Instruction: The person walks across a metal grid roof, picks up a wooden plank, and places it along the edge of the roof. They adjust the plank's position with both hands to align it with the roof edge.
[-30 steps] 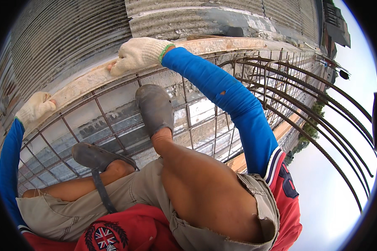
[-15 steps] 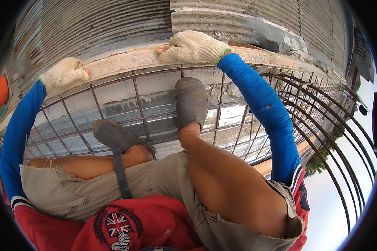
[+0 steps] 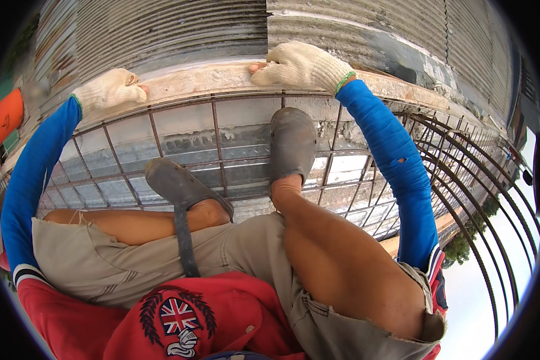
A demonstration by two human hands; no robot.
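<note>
A long, pale wooden plank [image 3: 198, 83] runs across in front of me, curving in the fisheye picture. My left hand [image 3: 110, 91], in a cream knit glove with bare fingertips, is closed over the plank toward its left part. Farther right, my right hand [image 3: 305, 67] wears a matching glove with a green cuff and grips the same plank from above. The undersides of both hands' fingers are partly hidden. Below the plank stands a grid of rusty steel bars [image 3: 219, 132], and my feet in grey clogs [image 3: 293, 144] are against it.
Corrugated metal sheets [image 3: 180, 30] lie beyond the plank. On the right, several long ribbed steel bars [image 3: 471, 231] curve outward past the grid. An orange object [image 3: 6, 117] is at the far left. Concrete [image 3: 240, 114] shows behind the grid.
The whole view has shifted slightly, so the plank, grid and my limbs appear farther right. Both hands keep their places on the plank.
</note>
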